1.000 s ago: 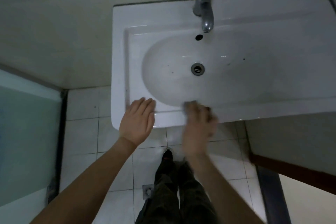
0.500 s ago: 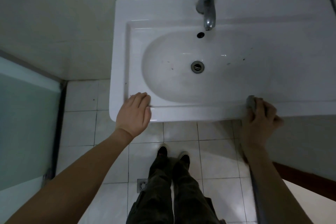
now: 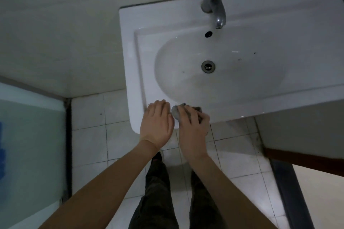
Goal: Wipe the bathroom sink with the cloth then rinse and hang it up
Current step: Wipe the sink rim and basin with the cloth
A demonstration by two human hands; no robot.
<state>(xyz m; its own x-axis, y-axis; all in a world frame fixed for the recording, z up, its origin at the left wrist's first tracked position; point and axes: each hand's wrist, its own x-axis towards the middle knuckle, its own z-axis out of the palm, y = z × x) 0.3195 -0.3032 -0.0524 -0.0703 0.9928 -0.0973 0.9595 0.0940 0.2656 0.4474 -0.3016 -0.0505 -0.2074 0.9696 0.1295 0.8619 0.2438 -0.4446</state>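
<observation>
- Pressed the cloth [image 3: 176, 113] onto the front rim of the sink [image 3: 130, 65] with the right grip [image 3: 193, 126], fingers curled over the grey wad.
- Brought the cloth back left along that rim. Half a second before, held it on the rim's right stretch, well apart from the other hand. Now had it just beside the left grip [image 3: 155, 122], near the sink's front left corner.
- One second before, had it at the middle of the front rim, blurred.
- Kept the left grip flat on the same front left stretch of rim throughout, fingers straight and close together, holding nothing.
- Left little of the cloth showing: a grey lump on the side toward the left grip and a scrap past the right fingertips.
- Showed the same dark specks in the basin around the drain [image 3: 208, 66], below the tap [image 3: 214, 5].
- Stood on pale floor tiles [image 3: 89, 135] in dark trousers [image 3: 158, 191], with one shoe [image 3: 157, 156] visible under the left wrist where two had shown half a second before.
- Framed the sink farther right and more tilted than earlier.
</observation>
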